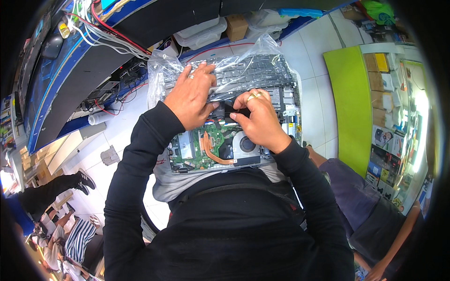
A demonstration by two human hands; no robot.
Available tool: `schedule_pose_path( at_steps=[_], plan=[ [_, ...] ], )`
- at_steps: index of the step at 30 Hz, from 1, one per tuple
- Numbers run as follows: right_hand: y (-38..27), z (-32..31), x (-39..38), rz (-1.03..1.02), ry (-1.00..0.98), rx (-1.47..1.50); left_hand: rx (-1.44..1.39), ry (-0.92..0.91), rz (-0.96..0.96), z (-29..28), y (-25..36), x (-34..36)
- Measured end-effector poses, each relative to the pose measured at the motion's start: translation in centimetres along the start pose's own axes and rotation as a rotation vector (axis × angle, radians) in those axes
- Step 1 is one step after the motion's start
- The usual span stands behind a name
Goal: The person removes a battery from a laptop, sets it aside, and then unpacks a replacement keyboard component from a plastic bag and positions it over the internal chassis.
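On my lap lies an opened laptop base, its green circuit board, copper heat pipe and round cooling fan bare. A black keyboard, partly covered by clear plastic wrap, lies across the far part of it. My left hand rests on the keyboard's left half, fingers spread over the keys, thumb near a dark strip by its near edge. Just right of centre, my right hand has thumb and index finger pinched together beside that dark strip; what lies between them is too small to make out.
A dark desk with hanging cables curves along the left. Clear plastic bins and a cardboard box stand ahead on the floor. To the right are a green panel and a seated person. More people sit at lower left.
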State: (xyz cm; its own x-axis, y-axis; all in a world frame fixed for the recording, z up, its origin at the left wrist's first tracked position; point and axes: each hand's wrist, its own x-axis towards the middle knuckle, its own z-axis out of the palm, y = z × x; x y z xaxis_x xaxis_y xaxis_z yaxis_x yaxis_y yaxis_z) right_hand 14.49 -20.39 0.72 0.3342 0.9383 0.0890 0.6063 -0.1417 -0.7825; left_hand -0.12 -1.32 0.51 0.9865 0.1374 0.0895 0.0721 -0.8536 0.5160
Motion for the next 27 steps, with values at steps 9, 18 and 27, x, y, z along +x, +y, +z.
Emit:
schedule_pose_path(
  at_steps=[9, 18, 27],
  plan=[
    [0.1, -0.2, 0.1, 0.016, -0.025, 0.029, -0.026, -0.028, -0.088, 0.1, 1.6, 0.1],
    [0.2, 0.1, -0.2, -0.016, 0.012, 0.002, -0.031, -0.086, -0.035, -0.4, 1.3, -0.1],
    [-0.3, 0.7, -0.8, -0.031, 0.054, -0.070, 0.069, -0.050, 0.024, 0.3, 1.6, 0.1]
  ],
)
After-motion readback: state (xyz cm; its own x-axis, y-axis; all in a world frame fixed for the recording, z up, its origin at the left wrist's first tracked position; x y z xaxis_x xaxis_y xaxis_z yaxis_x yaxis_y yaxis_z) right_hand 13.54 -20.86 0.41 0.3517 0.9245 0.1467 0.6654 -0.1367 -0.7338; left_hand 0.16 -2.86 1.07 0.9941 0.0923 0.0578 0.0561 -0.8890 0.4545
